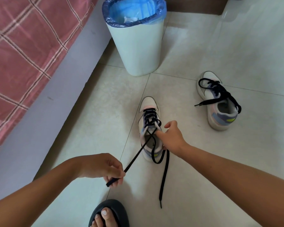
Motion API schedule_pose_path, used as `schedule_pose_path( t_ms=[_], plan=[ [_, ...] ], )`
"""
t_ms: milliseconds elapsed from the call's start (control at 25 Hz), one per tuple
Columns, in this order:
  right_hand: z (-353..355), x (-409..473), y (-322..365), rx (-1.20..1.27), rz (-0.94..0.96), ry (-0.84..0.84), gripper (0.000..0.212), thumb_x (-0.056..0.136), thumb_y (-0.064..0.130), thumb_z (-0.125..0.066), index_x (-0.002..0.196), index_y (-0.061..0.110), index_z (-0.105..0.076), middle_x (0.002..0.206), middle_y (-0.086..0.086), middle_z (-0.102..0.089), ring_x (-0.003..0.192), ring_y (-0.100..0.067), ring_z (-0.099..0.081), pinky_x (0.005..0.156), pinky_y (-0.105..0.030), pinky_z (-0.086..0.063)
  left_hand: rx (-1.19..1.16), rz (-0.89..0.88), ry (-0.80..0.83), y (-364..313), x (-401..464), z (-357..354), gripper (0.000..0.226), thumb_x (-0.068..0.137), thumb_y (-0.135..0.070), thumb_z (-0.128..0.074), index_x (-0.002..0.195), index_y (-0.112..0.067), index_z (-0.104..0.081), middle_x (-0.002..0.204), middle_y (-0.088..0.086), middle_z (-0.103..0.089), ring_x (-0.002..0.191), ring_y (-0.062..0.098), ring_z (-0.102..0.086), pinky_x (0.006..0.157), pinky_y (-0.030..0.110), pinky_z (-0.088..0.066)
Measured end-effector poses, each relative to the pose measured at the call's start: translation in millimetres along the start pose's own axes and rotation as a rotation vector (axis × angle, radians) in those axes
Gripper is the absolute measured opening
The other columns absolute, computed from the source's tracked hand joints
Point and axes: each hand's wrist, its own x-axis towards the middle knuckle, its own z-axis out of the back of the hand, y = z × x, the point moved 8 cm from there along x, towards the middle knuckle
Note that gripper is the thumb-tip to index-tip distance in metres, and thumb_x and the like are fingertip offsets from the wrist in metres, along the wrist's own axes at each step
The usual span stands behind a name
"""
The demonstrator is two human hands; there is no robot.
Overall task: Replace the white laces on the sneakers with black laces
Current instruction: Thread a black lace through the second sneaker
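A white sneaker (147,105) with blue and pink panels stands on the floor in the middle, toe pointing away, threaded with a black lace (150,119). My left hand (103,167) pinches one lace end and holds it taut, running up to the top eyelets. My right hand (170,136) rests at the shoe's collar, index finger pressing on the tongue; whether its lower fingers hold the other lace strand is unclear. That other end (164,176) loops behind the heel and trails loose on the tiles. A second sneaker (219,112) with loose black laces lies at the right.
A white bin (136,51) with a blue liner stands behind the shoes. A bed with a pink checked cover (23,54) runs along the left. My foot in a dark slipper (108,213) is at the bottom edge. Pale floor tiles (219,161) surround the shoes.
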Motion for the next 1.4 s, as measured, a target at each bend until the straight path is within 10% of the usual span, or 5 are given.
schedule_pose_path(
  t_ms=[160,360,600,840,1400],
  plan=[
    [1,0,8,-0.252,0.069,0.080,0.035,0.090,0.026,-0.055,0.115,0.015,-0.033,0.074,-0.003,-0.051,0.062,-0.017,-0.051,0.059,-0.038,-0.050,0.234,0.038,-0.062,-14,21,-4,0.018,0.096,-0.025,-0.047,0.094,-0.022,-0.065,0.096,0.000,-0.070,0.092,0.007,-0.065,0.092,0.027,-0.045],
    [5,0,27,-0.284,0.223,0.002,0.026,0.094,0.034,-0.048,0.113,0.017,-0.044,0.071,0.000,-0.051,0.062,-0.014,-0.048,0.061,-0.030,-0.040,0.378,-0.026,-0.827,-69,46,56,0.043,0.098,-0.031,-0.041,0.137,-0.013,-0.038,0.115,0.008,-0.058,0.102,0.024,-0.056,0.083,0.032,-0.043],
    [5,-2,24,-0.262,0.245,-0.001,0.023,0.095,0.031,-0.050,0.110,0.014,-0.047,0.076,0.001,-0.050,0.063,-0.011,-0.045,0.061,-0.026,-0.039,0.172,0.046,-0.845,-73,71,58,0.038,0.098,-0.031,-0.042,0.128,-0.007,-0.035,0.111,0.017,-0.061,0.094,0.032,-0.060,0.074,0.036,-0.047],
    [2,-2,22,-0.471,0.343,0.001,0.025,0.091,0.026,-0.055,0.109,0.009,-0.049,0.077,0.001,-0.052,0.064,-0.012,-0.046,0.055,-0.022,-0.034,0.630,-0.080,-1.010,-98,62,43,0.031,0.098,-0.033,-0.041,0.118,-0.012,-0.053,0.119,0.005,-0.045,0.107,0.021,-0.049,0.071,0.028,-0.038],
    [-2,0,17,-0.187,0.162,-0.062,0.024,0.088,0.017,-0.057,0.107,0.012,-0.042,0.072,0.000,-0.047,0.062,-0.018,-0.049,0.069,-0.045,-0.053,0.098,-0.226,-0.827,-68,59,37,0.021,0.090,-0.019,-0.058,0.070,-0.018,-0.053,0.068,-0.006,-0.050,0.061,0.005,-0.043,0.054,0.012,-0.034]
  ],
)
